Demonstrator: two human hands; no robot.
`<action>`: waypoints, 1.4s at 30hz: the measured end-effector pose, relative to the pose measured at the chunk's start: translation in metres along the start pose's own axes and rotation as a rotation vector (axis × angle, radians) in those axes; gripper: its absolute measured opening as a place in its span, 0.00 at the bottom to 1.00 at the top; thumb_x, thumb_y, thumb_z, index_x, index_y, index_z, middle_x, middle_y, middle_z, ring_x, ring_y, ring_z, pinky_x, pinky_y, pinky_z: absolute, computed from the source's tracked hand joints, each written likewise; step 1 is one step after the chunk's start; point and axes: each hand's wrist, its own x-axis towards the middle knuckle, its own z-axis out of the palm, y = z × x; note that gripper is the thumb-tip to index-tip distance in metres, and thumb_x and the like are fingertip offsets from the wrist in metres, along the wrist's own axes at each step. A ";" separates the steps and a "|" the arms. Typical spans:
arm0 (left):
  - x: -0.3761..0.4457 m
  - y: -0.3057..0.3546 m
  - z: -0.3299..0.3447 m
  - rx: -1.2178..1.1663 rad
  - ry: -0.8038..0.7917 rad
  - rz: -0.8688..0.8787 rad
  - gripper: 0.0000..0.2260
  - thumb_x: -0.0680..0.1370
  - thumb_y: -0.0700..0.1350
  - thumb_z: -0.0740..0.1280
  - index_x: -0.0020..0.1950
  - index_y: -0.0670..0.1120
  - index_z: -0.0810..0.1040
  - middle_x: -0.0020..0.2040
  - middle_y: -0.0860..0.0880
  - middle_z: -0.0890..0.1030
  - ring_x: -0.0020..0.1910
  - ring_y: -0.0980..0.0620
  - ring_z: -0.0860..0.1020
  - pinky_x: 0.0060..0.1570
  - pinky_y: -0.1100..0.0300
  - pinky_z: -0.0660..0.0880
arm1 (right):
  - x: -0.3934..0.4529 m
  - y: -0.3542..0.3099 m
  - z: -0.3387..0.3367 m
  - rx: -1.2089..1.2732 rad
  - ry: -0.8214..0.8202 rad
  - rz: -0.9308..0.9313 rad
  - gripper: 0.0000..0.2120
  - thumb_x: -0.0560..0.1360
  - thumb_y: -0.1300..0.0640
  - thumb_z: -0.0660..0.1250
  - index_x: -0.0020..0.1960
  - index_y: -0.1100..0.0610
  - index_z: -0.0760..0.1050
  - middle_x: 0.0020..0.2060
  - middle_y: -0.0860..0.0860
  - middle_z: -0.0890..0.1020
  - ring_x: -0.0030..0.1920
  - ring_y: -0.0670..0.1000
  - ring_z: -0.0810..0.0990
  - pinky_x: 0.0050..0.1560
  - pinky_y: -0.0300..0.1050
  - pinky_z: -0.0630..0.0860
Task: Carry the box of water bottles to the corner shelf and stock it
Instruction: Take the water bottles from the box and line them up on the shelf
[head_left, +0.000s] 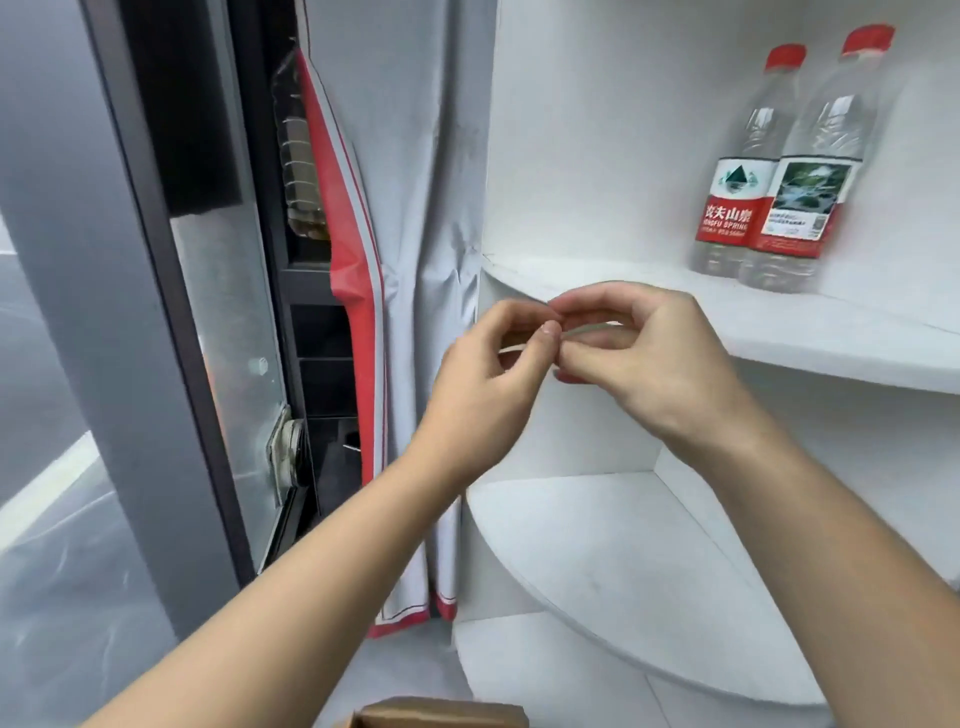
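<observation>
Two clear water bottles with red caps and red labels (727, 171) (810, 176) stand side by side at the back right of the white corner shelf's upper board (779, 332). My left hand (483, 379) and my right hand (639, 353) meet in front of that board's curved front edge. Their fingertips are pinched together and touch each other. No object shows between the fingers. A brown corner of the cardboard box (441, 714) pokes in at the bottom edge, below my arms.
The lower shelf board (623, 571) curves out beneath my right forearm. A grey and red hanging cloth (415, 260) covers the wall left of the shelf. Further left stands a dark metal door frame with glass (182, 312).
</observation>
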 end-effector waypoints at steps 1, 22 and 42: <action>-0.009 -0.004 -0.009 0.005 0.014 -0.004 0.05 0.80 0.40 0.64 0.51 0.44 0.79 0.47 0.51 0.83 0.48 0.57 0.82 0.49 0.69 0.75 | -0.008 0.005 0.011 0.014 -0.026 -0.009 0.11 0.71 0.67 0.73 0.51 0.55 0.82 0.44 0.52 0.87 0.44 0.54 0.88 0.51 0.57 0.84; -0.221 -0.203 -0.067 0.406 -0.166 -0.606 0.06 0.79 0.47 0.66 0.54 0.50 0.80 0.54 0.55 0.82 0.56 0.58 0.79 0.56 0.65 0.74 | -0.172 0.276 0.183 -0.256 -0.451 0.369 0.15 0.73 0.56 0.73 0.58 0.49 0.81 0.53 0.43 0.84 0.52 0.43 0.81 0.57 0.37 0.77; -0.289 -0.251 -0.061 0.528 -0.319 -0.725 0.07 0.78 0.52 0.65 0.55 0.55 0.77 0.54 0.58 0.79 0.54 0.58 0.78 0.58 0.53 0.76 | -0.239 0.349 0.212 -1.042 -0.937 0.467 0.11 0.76 0.59 0.67 0.59 0.55 0.78 0.56 0.55 0.84 0.56 0.58 0.83 0.45 0.47 0.75</action>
